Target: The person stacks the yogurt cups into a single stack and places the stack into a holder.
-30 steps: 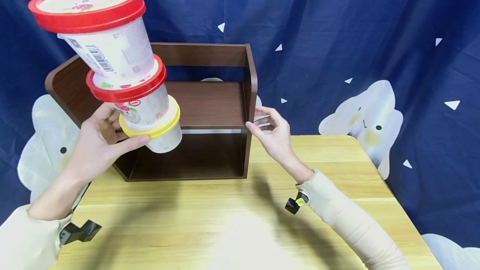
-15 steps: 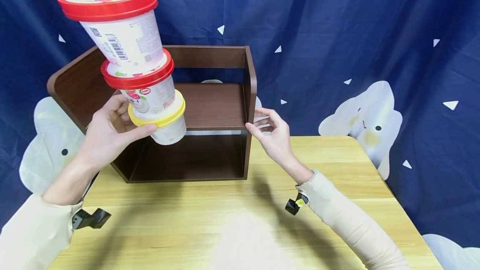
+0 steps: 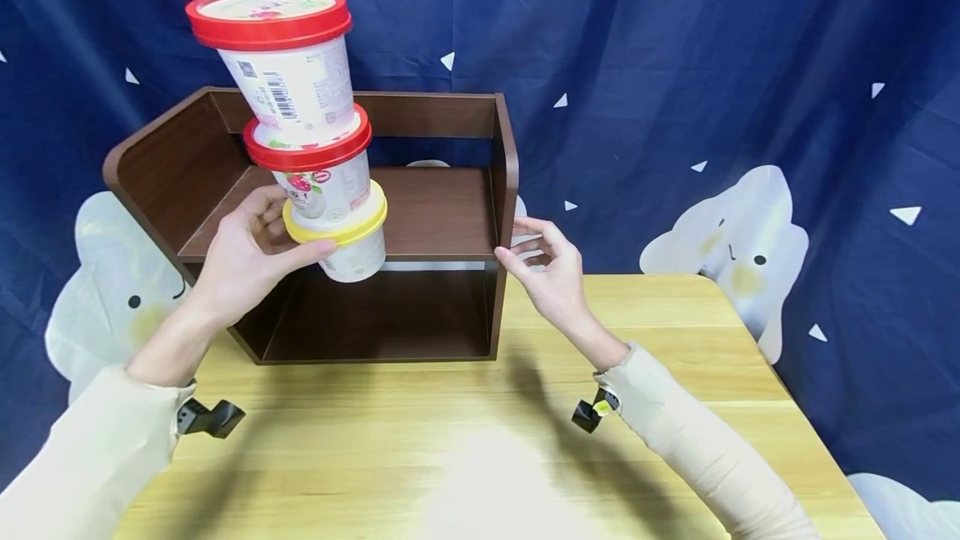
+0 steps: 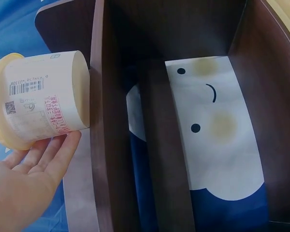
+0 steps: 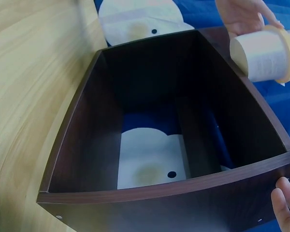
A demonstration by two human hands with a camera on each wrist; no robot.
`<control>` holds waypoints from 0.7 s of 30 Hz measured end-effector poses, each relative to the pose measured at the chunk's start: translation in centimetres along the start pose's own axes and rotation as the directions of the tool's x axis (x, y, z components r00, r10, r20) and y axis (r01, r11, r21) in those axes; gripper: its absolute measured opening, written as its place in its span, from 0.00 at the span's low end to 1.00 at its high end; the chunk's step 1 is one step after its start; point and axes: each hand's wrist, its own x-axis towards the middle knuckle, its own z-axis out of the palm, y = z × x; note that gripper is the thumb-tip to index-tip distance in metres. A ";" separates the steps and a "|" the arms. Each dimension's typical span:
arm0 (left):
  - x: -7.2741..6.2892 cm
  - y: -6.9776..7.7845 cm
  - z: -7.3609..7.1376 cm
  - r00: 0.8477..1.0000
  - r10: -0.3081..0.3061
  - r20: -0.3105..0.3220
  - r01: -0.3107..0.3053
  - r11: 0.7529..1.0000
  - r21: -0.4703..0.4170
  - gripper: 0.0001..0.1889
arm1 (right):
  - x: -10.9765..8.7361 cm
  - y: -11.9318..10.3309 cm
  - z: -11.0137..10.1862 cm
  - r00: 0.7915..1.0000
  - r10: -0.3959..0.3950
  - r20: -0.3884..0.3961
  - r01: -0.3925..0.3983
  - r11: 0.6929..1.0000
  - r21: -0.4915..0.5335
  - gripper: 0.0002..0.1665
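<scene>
My left hand (image 3: 243, 261) grips the lowest of three stacked paper tubs. That tub (image 3: 358, 258) has a yellow lid; its base is just at or above the front edge of the upper board of a dark brown shelf (image 3: 450, 207). On it stand a red-lidded tub (image 3: 337, 187) with a strawberry print and a larger red-lidded tub (image 3: 300, 82). The stack leans slightly left. In the left wrist view the yellow-lidded tub (image 4: 38, 94) is close beside the board's edge; contact cannot be told. My right hand (image 3: 551, 273) touches the shelf's right side panel with thumb and fingertips.
The shelf stands on a light wooden table (image 3: 420, 440), with an upper level and a lower compartment (image 3: 390, 315). Raised side panels flank the upper level. A dark blue curtain (image 3: 600, 23) with white cloud figures hangs behind. A small black camera sits on each wrist.
The left hand has carried the tub stack rightward and farther over the shelf, and the stack leans less. The right hand has stayed at the side panel.
</scene>
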 end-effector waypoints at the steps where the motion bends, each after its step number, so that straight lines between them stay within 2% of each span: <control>1: 0.1 -0.1 0.1 1.000 0.000 0.001 0.000 1.000 0.006 0.35 | 0.0 0.0 0.0 1.000 0.001 0.001 -0.001 1.000 -0.001 0.26; 6: 0.9 -0.7 0.2 1.000 -0.002 0.006 0.002 1.000 0.016 0.37 | -0.1 0.0 0.0 1.000 0.001 0.005 -0.001 1.000 0.001 0.26; 21: 2.4 -0.9 0.6 0.999 -0.042 0.001 0.041 0.998 0.050 0.42 | -0.2 0.2 -0.1 1.000 0.003 0.008 -0.003 1.000 -0.002 0.27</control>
